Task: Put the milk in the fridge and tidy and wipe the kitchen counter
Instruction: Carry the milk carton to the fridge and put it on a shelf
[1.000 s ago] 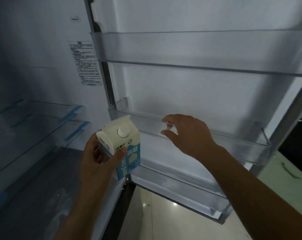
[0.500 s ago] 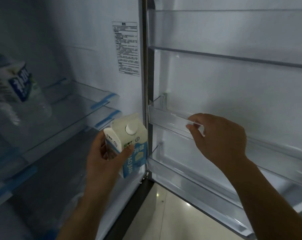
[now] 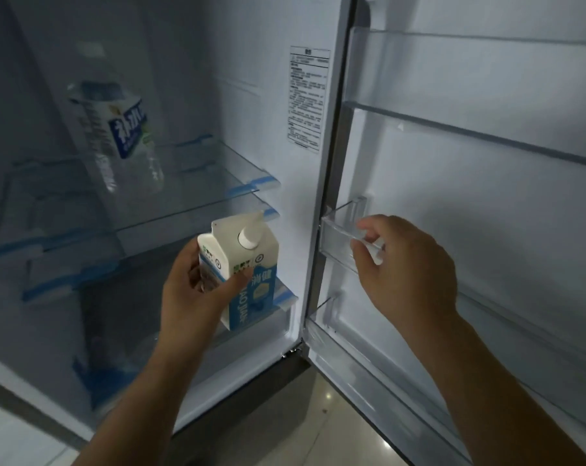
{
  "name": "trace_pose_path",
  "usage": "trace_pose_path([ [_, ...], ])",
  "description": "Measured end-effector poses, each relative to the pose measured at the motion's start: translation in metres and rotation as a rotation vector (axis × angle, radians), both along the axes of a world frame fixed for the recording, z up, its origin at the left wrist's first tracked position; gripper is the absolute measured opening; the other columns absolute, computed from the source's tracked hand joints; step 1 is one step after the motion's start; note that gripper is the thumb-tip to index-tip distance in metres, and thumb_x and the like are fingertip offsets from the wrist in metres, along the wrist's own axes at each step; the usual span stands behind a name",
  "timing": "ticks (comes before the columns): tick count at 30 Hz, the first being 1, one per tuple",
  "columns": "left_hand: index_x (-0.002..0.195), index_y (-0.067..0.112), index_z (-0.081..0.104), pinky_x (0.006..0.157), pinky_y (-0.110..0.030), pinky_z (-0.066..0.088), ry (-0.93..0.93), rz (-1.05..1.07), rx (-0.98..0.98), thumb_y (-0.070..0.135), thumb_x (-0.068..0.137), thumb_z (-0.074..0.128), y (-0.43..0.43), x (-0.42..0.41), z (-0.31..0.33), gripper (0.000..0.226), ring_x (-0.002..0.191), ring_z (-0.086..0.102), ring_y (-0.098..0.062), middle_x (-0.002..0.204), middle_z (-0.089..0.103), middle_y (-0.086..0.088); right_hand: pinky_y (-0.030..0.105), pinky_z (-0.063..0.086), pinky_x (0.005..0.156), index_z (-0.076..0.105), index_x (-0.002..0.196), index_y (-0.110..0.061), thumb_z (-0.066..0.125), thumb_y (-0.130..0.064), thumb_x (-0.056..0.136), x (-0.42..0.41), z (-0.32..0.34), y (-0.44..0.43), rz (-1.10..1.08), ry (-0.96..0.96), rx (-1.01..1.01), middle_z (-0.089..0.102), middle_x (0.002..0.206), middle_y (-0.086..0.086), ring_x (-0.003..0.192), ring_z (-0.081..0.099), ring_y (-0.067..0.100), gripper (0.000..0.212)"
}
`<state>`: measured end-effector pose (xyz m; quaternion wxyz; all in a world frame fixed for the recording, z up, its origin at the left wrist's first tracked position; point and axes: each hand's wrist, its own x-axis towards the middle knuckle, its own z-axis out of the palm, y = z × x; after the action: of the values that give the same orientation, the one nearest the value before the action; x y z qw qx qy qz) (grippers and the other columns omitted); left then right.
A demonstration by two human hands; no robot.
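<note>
My left hand [image 3: 190,297] grips a white and blue milk carton [image 3: 243,264] with a white screw cap, held upright in front of the open fridge's lower glass shelf [image 3: 170,216]. My right hand [image 3: 406,267] rests on the clear rim of the middle door bin [image 3: 338,223], thumb and fingers pinching its front edge. The fridge door [image 3: 486,146] stands open to the right. The kitchen counter is out of view.
A clear plastic bottle [image 3: 116,136] with a blue and white label stands on the upper glass shelf. A printed label [image 3: 306,95] is on the inner right wall. The door has an upper bin [image 3: 470,72] and a lower bin [image 3: 369,364]. Glossy floor tiles [image 3: 322,415] show below.
The view has swung left, so more of the fridge interior and the bottle show. The carton has moved in toward the shelves. My right hand stays on the door bin rim.
</note>
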<state>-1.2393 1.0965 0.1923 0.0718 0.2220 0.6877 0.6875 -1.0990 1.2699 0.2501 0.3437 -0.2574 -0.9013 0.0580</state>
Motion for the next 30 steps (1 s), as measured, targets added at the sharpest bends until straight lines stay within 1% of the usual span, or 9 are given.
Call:
trace_pose_path([
  [3,0.111,0.028,0.057,0.078,-0.030,0.054,0.048,0.075,-0.013,0.033,0.062,0.075,-0.009,-0.001,0.007,0.053,0.100,0.064,-0.009,0.108,0.067,0.008,0.026,0.047,0.070,0.062,0.109,-0.012,0.063,-0.032,0.084,-0.021,-0.001,0.003,0.144,0.042,-0.001,0.066,0.107,0.008,0.091,0.062,0.023,0.032],
  [6,0.103,0.037,0.057,0.074,-0.024,0.053,0.090,0.163,-0.026,0.022,0.067,0.078,-0.020,-0.009,0.018,0.044,0.093,0.064,0.001,0.102,0.067,0.014,0.026,0.043,0.068,0.060,0.111,-0.013,0.061,-0.033,0.086,-0.050,-0.001,-0.002,0.282,0.068,-0.006,0.064,0.108,0.007,0.095,0.059,0.022,0.032],
  [9,0.114,0.028,0.056,0.081,-0.036,0.055,0.120,0.228,-0.050,0.022,0.067,0.078,-0.033,-0.024,0.032,0.052,0.098,0.064,-0.007,0.107,0.067,0.008,0.032,0.050,0.071,0.059,0.113,-0.012,0.056,-0.035,0.089,-0.085,-0.003,-0.010,0.405,0.063,-0.034,0.064,0.109,0.007,0.097,0.060,0.023,0.034],
  [14,0.109,0.037,0.057,0.085,-0.041,0.055,0.157,0.360,-0.015,0.034,0.061,0.078,-0.052,-0.059,0.055,0.052,0.100,0.064,-0.008,0.107,0.067,0.011,0.038,0.050,0.081,0.057,0.115,-0.011,0.052,-0.038,0.090,-0.158,-0.011,-0.020,0.530,0.001,-0.114,0.062,0.114,0.007,0.103,0.057,0.024,0.037],
  [19,0.096,0.043,0.055,0.081,-0.035,0.055,0.187,0.471,0.008,0.026,0.066,0.078,-0.067,-0.105,0.066,0.042,0.094,0.064,0.000,0.101,0.067,0.014,0.042,0.049,0.084,0.056,0.117,-0.007,0.051,-0.035,0.091,-0.231,-0.013,-0.027,0.588,-0.058,-0.160,0.058,0.117,0.013,0.107,0.054,0.030,0.039],
  [21,0.101,0.041,0.054,0.076,-0.027,0.054,0.198,0.507,0.015,0.023,0.068,0.078,-0.069,-0.122,0.068,0.044,0.093,0.065,-0.001,0.103,0.067,0.012,0.041,0.048,0.086,0.057,0.117,-0.006,0.051,-0.035,0.090,-0.258,-0.014,-0.029,0.598,-0.068,-0.166,0.058,0.118,0.014,0.108,0.054,0.031,0.041],
  [23,0.110,0.031,0.055,0.071,-0.020,0.054,0.195,0.542,0.041,0.020,0.070,0.078,-0.071,-0.140,0.068,0.048,0.089,0.065,0.001,0.103,0.067,0.009,0.039,0.047,0.088,0.056,0.119,-0.007,0.051,-0.037,0.090,-0.282,-0.017,-0.029,0.599,-0.090,-0.172,0.058,0.120,0.013,0.109,0.053,0.030,0.043],
  [26,0.113,0.028,0.054,0.075,-0.026,0.055,0.172,0.603,0.065,0.020,0.069,0.080,-0.072,-0.163,0.066,0.051,0.090,0.065,-0.001,0.102,0.066,0.010,0.036,0.044,0.088,0.054,0.121,-0.008,0.051,-0.040,0.090,-0.309,-0.024,-0.028,0.595,-0.134,-0.215,0.055,0.124,0.011,0.112,0.050,0.028,0.045],
  [30,0.111,0.035,0.052,0.076,-0.023,0.054,0.123,0.665,0.103,0.015,0.070,0.079,-0.070,-0.188,0.058,0.053,0.089,0.059,0.007,0.099,0.062,0.018,0.037,0.043,0.091,0.052,0.124,-0.010,0.049,-0.044,0.090,-0.334,-0.038,-0.023,0.570,-0.205,-0.242,0.051,0.128,0.009,0.115,0.045,0.027,0.048],
])
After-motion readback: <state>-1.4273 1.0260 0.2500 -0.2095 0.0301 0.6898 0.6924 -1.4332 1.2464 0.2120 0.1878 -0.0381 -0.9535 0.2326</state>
